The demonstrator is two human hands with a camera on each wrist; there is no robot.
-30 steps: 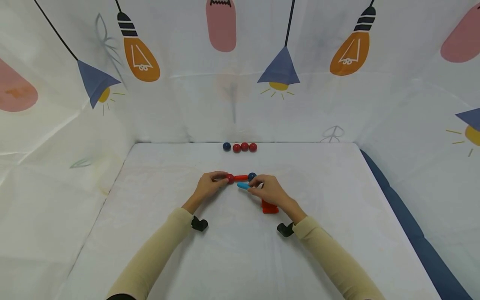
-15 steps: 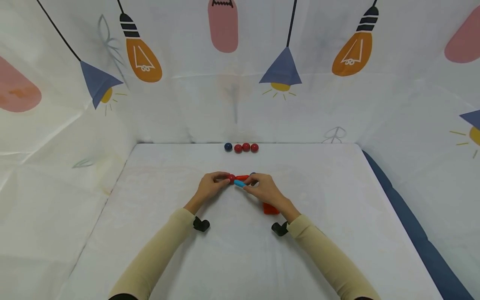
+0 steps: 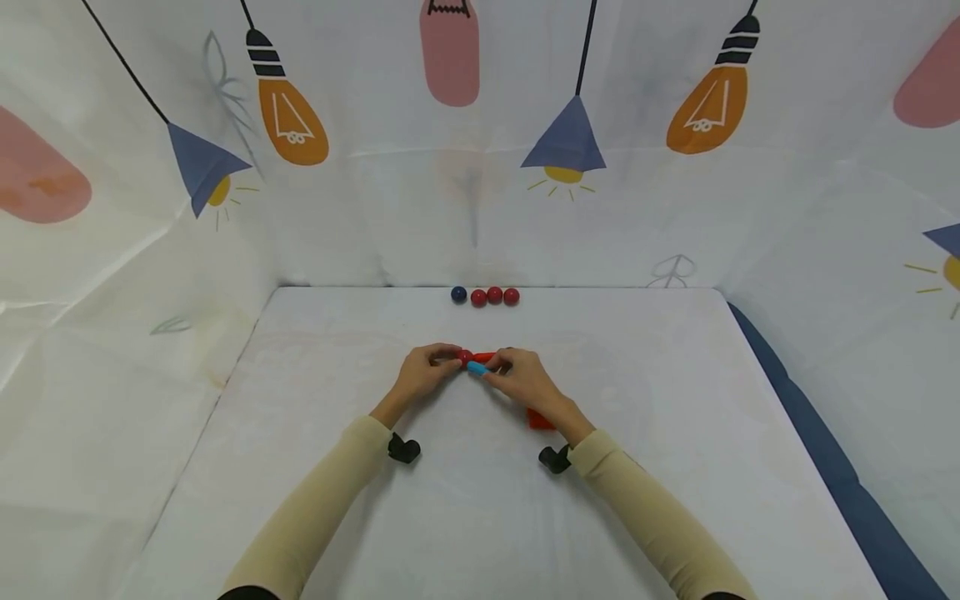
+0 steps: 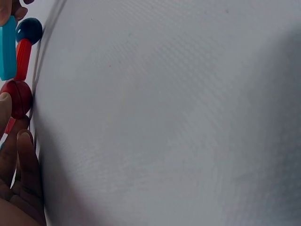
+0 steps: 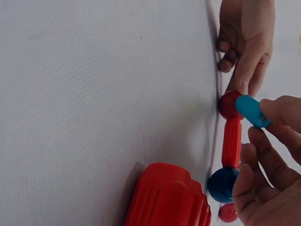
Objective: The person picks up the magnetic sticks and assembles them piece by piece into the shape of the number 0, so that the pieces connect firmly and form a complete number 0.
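Thumb and fingers of my left hand [image 3: 426, 372] pinch a red ball [image 5: 229, 104] on the table. A red rod [image 5: 231, 142] joins this ball to a dark blue ball [image 5: 223, 184], which my right hand mostly hides in the head view. My right hand [image 3: 527, 379] pinches a light blue rod [image 5: 251, 111] between thumb and fingers. The rod's free end is against the red ball or just in front of it. In the left wrist view, a bit of another red piece [image 4: 9, 125] shows behind the left fingers; its shape is hidden.
At the table's back edge stand a dark blue ball [image 3: 458, 294] and a row of red balls [image 3: 494, 295]. A red ribbed piece [image 5: 164, 197] lies near my right wrist. Printed fabric walls [image 3: 420, 217] enclose the white table [image 3: 480, 517].
My right hand has moved left with the light blue rod, bringing its end to the red ball and covering the dark blue ball. My left hand keeps its hold.
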